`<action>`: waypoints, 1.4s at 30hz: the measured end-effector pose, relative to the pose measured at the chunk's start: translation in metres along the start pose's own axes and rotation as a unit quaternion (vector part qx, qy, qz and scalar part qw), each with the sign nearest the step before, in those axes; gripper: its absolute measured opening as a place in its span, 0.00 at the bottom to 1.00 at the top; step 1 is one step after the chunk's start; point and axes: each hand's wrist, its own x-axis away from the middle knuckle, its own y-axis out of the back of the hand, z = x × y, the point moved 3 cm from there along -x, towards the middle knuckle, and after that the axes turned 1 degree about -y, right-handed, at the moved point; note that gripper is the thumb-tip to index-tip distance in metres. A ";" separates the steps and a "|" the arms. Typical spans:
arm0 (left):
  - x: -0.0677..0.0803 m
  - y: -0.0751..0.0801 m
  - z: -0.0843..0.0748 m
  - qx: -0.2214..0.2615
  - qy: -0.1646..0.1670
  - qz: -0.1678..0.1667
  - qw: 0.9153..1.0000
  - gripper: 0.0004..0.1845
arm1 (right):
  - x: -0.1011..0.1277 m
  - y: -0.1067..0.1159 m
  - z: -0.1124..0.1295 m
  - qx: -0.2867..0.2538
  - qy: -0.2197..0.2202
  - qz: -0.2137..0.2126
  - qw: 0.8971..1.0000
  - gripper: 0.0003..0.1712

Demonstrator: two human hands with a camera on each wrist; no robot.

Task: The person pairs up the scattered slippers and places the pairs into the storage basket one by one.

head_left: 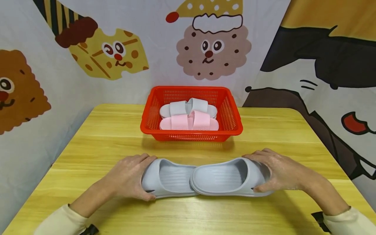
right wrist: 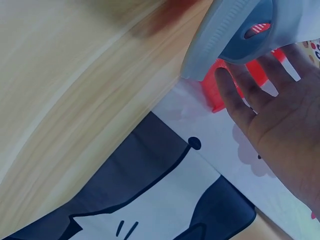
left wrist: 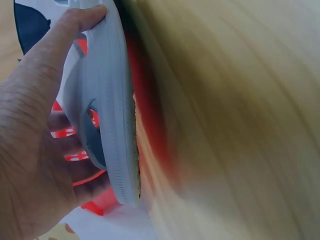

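Two grey-blue clogs lie end to end, their heel ends overlapping. On the left clog (head_left: pixel 176 176), my left hand (head_left: pixel 129 176) grips the toe end, thumb on the near side and fingers round the far side. My right hand (head_left: pixel 282 169) holds the toe end of the right clog (head_left: pixel 223 178), whose heel laps over the other. Seen from the left wrist, the clog's sole edge (left wrist: pixel 117 125) is beside the fingers and seems slightly off the table. The right wrist view shows the fingers (right wrist: pixel 252 95) behind the other clog (right wrist: pixel 220 40).
Beyond the clogs stands a red plastic basket (head_left: pixel 192 136) on the wooden table (head_left: pixel 117 130). In it lie a white pair of slippers (head_left: pixel 177 107) and, in front, a pink pair (head_left: pixel 179 121). A cloth printed with cartoon figures (head_left: pixel 164 58) hangs behind the table.
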 end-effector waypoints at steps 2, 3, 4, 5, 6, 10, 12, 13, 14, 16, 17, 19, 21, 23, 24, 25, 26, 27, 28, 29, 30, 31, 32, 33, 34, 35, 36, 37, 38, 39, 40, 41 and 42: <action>-0.002 0.001 -0.003 -0.004 -0.003 -0.005 1.000 0.57 | -0.001 -0.001 0.001 0.001 0.002 0.001 1.000 0.47; -0.003 0.001 -0.005 -0.005 -0.002 -0.006 1.000 0.57 | -0.002 -0.001 0.002 0.003 0.002 0.001 1.000 0.47; -0.003 0.001 -0.006 -0.007 -0.001 -0.007 1.000 0.57 | -0.002 -0.001 0.002 0.004 0.002 0.000 1.000 0.47; -0.004 0.001 -0.006 -0.008 0.001 -0.008 1.000 0.57 | -0.002 -0.001 0.003 0.006 0.001 -0.001 1.000 0.47; -0.005 0.001 -0.007 -0.010 0.002 -0.008 1.000 0.57 | -0.003 -0.001 0.003 0.007 0.001 -0.003 1.000 0.47; -0.009 0.000 -0.010 -0.014 0.001 -0.009 1.000 0.58 | -0.005 -0.001 0.006 0.018 0.005 -0.011 1.000 0.48; -0.012 0.000 -0.011 -0.018 -0.001 -0.009 1.000 0.58 | -0.007 -0.002 0.007 0.022 0.007 -0.012 1.000 0.48; -0.012 -0.001 -0.011 -0.019 -0.001 -0.007 1.000 0.58 | -0.007 -0.002 0.008 0.024 0.008 -0.011 1.000 0.48; -0.013 -0.001 -0.012 -0.021 -0.001 -0.007 1.000 0.58 | -0.008 -0.002 0.009 0.025 0.009 -0.010 1.000 0.48; -0.015 -0.001 -0.013 -0.024 -0.001 -0.006 1.000 0.58 | -0.009 -0.002 0.011 0.023 0.009 -0.011 1.000 0.48; -0.015 -0.001 -0.014 -0.026 -0.001 -0.006 1.000 0.58 | -0.010 -0.002 0.012 0.022 0.012 -0.012 1.000 0.48; -0.016 -0.001 -0.014 -0.027 -0.001 -0.007 1.000 0.58 | -0.011 -0.001 0.013 0.021 0.017 -0.014 1.000 0.48; -0.017 -0.002 -0.015 -0.028 -0.002 -0.007 1.000 0.58 | -0.012 0.000 0.015 0.019 0.022 -0.014 0.999 0.48; -0.017 -0.003 -0.016 -0.029 -0.003 -0.005 1.000 0.58 | -0.013 0.000 0.017 0.016 0.023 -0.012 1.000 0.48; -0.017 -0.003 -0.016 -0.029 -0.002 -0.004 1.000 0.58 | -0.013 -0.001 0.018 0.014 0.022 -0.010 1.000 0.48; -0.018 -0.003 -0.017 -0.029 -0.002 -0.002 1.000 0.58 | -0.013 -0.001 0.019 0.014 0.021 -0.007 1.000 0.47; -0.018 -0.003 -0.017 -0.029 -0.001 0.000 1.000 0.58 | -0.014 -0.002 0.020 0.013 0.022 -0.004 1.000 0.47; -0.019 -0.003 -0.017 -0.029 -0.001 0.001 1.000 0.58 | -0.014 -0.002 0.020 0.012 0.022 -0.003 1.000 0.47; -0.019 -0.003 -0.018 -0.029 -0.001 0.002 1.000 0.57 | -0.015 -0.003 0.021 0.011 0.021 -0.002 1.000 0.48; -0.020 -0.003 -0.019 -0.029 0.000 0.004 1.000 0.57 | -0.015 -0.003 0.022 0.012 0.023 -0.002 1.000 0.47; -0.020 -0.002 -0.019 -0.029 0.000 0.005 1.000 0.57 | -0.015 -0.003 0.023 0.013 0.026 -0.001 1.000 0.47; -0.021 -0.002 -0.020 -0.029 0.000 0.006 1.000 0.57 | -0.016 -0.004 0.023 0.014 0.027 -0.002 1.000 0.47; -0.021 -0.002 -0.020 -0.029 0.000 0.006 1.000 0.57 | -0.016 -0.004 0.024 0.015 0.028 -0.001 0.999 0.47; -0.021 -0.001 -0.020 -0.029 0.000 0.007 1.000 0.57 | -0.016 -0.004 0.024 0.016 0.029 -0.002 0.999 0.47; -0.021 -0.001 -0.020 -0.029 0.001 0.008 1.000 0.57 | -0.017 -0.004 0.024 0.017 0.029 -0.001 0.999 0.47; -0.022 -0.001 -0.020 -0.029 0.000 0.008 1.000 0.57 | -0.017 -0.004 0.024 0.019 0.031 0.001 0.999 0.47; -0.022 -0.001 -0.020 -0.030 0.000 0.008 1.000 0.57 | -0.017 -0.005 0.024 0.020 0.031 0.003 0.999 0.47; -0.022 -0.001 -0.020 -0.032 -0.001 0.007 0.999 0.57 | -0.017 -0.004 0.024 0.021 0.031 0.004 0.999 0.47; -0.023 -0.001 -0.020 -0.033 -0.002 0.007 0.999 0.58 | -0.017 -0.004 0.025 0.023 0.031 0.006 0.999 0.47; -0.023 0.000 -0.020 -0.035 -0.003 0.007 0.999 0.58 | -0.017 -0.004 0.025 0.024 0.031 0.007 0.999 0.47; -0.024 0.000 -0.020 -0.037 -0.004 0.007 0.999 0.58 | -0.018 -0.004 0.025 0.026 0.032 0.006 0.999 0.47; -0.024 0.000 -0.020 -0.038 -0.005 0.006 0.999 0.58 | -0.018 -0.004 0.025 0.029 0.034 0.006 0.999 0.47; -0.025 0.000 -0.020 -0.040 -0.006 0.006 0.999 0.58 | -0.018 -0.004 0.025 0.032 0.036 0.005 0.999 0.47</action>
